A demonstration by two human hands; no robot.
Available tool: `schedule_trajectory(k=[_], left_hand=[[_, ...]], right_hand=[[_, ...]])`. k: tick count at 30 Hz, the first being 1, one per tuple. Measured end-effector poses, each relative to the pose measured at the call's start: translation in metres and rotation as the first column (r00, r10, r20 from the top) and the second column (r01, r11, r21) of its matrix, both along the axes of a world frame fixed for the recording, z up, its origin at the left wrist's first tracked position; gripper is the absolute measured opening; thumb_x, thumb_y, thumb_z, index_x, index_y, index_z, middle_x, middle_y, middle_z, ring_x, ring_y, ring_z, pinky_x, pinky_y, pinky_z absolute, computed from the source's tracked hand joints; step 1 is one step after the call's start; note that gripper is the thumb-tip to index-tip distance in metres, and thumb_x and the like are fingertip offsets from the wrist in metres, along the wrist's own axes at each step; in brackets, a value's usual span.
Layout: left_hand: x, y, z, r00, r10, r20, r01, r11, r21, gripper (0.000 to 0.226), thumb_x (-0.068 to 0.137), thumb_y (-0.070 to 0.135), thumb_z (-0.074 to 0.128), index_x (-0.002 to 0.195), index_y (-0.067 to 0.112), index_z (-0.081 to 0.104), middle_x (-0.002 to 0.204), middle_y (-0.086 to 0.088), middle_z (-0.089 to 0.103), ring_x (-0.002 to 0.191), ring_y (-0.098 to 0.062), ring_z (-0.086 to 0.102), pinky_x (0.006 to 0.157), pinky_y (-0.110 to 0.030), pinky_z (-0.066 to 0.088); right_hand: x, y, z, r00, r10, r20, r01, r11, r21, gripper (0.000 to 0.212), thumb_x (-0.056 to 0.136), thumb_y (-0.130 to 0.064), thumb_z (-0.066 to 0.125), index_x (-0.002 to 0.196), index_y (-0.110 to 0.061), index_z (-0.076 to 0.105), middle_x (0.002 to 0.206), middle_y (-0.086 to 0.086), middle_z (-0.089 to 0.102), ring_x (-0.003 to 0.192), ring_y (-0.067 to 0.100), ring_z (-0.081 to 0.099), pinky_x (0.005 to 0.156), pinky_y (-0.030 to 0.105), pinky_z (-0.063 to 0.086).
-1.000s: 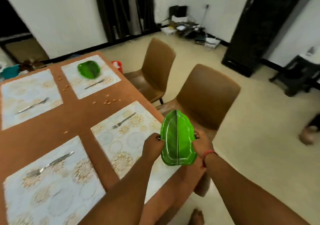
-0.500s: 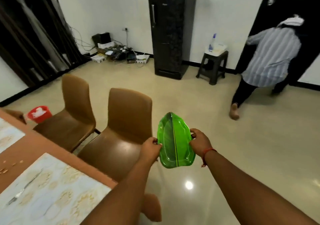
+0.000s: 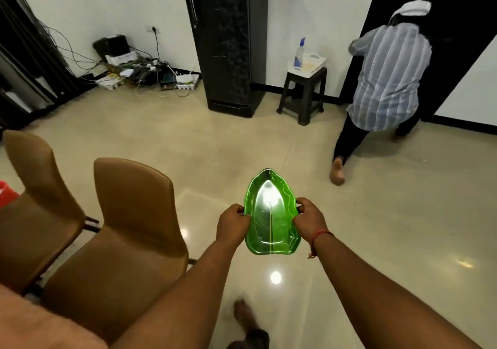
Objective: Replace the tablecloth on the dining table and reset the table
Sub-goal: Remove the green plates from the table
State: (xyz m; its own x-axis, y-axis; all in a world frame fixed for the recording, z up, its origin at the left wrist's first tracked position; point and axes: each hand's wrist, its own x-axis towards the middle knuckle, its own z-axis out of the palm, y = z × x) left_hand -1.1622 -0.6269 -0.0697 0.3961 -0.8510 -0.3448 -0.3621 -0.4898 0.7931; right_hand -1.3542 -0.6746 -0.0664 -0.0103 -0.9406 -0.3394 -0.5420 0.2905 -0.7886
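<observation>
A: Where is the green leaf-shaped plate (image 3: 271, 219) relative to the fingers?

B: It is held in the air over the floor (image 3: 376, 214), pointed tip away from the person. The left hand (image 3: 233, 225) grips its left rim, fingers curled onto the edge; the right hand (image 3: 309, 216) grips the right rim likewise, a red thread (image 3: 320, 234) on its wrist. The plate lies level between them, hollow side up.

A: Is any writing legible?

B: None can be read. Two brown chairs (image 3: 129, 230) stand to the left, beside a corner of the surface (image 3: 32, 321). Beyond, a black refrigerator (image 3: 226, 42), a dark stool (image 3: 304, 90) carrying a white tray (image 3: 309, 63), and a person in a striped shirt (image 3: 387, 79).
</observation>
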Motion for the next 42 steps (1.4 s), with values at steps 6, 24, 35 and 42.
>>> schedule_trajectory(k=[6, 24, 35, 42], left_hand=[[0.02, -0.124, -0.011, 1.0, -0.02, -0.018, 0.02, 1.0, 0.001, 0.014, 0.079, 0.01, 0.058, 0.09, 0.016, 0.065, 0.086, -0.001, 0.067, 0.084, -0.022, 0.063, 0.075, -0.032, 0.05], [0.166, -0.416, -0.004, 0.987, 0.153, 0.048, -0.154, 0.988, 0.002, 0.015, 0.081, 0.008, 0.06, 0.095, 0.01, 0.066, 0.076, 0.003, 0.06, 0.078, -0.018, 0.057, 0.062, -0.025, 0.042], [0.302, -0.509, 0.003, 0.892, 0.442, 0.096, -0.447, 0.894, 0.029, 0.01, 0.081, 0.011, 0.062, 0.089, 0.017, 0.062, 0.076, 0.006, 0.06, 0.08, -0.021, 0.061, 0.064, -0.026, 0.044], [0.43, -0.538, -0.019, 0.836, 0.546, 0.049, -0.548, 0.835, 0.05, 0.007, 0.078, 0.014, 0.061, 0.081, 0.019, 0.058, 0.08, -0.002, 0.065, 0.081, -0.025, 0.066, 0.074, -0.037, 0.054]], right_hand=[[0.018, -0.116, -0.006, 0.999, -0.048, -0.007, 0.048, 0.998, 0.028, 0.053, 0.077, 0.007, 0.052, 0.121, -0.02, 0.062, 0.094, 0.0, 0.068, 0.091, 0.027, 0.066, 0.086, 0.043, 0.056], [0.173, -0.456, -0.011, 0.984, 0.165, 0.074, -0.168, 0.985, 0.038, 0.053, 0.075, 0.009, 0.053, 0.118, -0.021, 0.062, 0.095, 0.005, 0.069, 0.089, 0.026, 0.067, 0.084, 0.039, 0.056], [0.35, -0.612, -0.004, 0.851, 0.518, 0.086, -0.523, 0.85, 0.054, 0.052, 0.076, 0.01, 0.055, 0.118, -0.02, 0.062, 0.088, 0.0, 0.065, 0.086, 0.023, 0.064, 0.079, 0.032, 0.052], [0.493, -0.655, -0.012, 0.78, 0.623, 0.064, -0.626, 0.777, 0.067, 0.047, 0.078, 0.009, 0.053, 0.109, -0.024, 0.061, 0.083, -0.004, 0.064, 0.083, 0.021, 0.064, 0.076, 0.031, 0.052]])
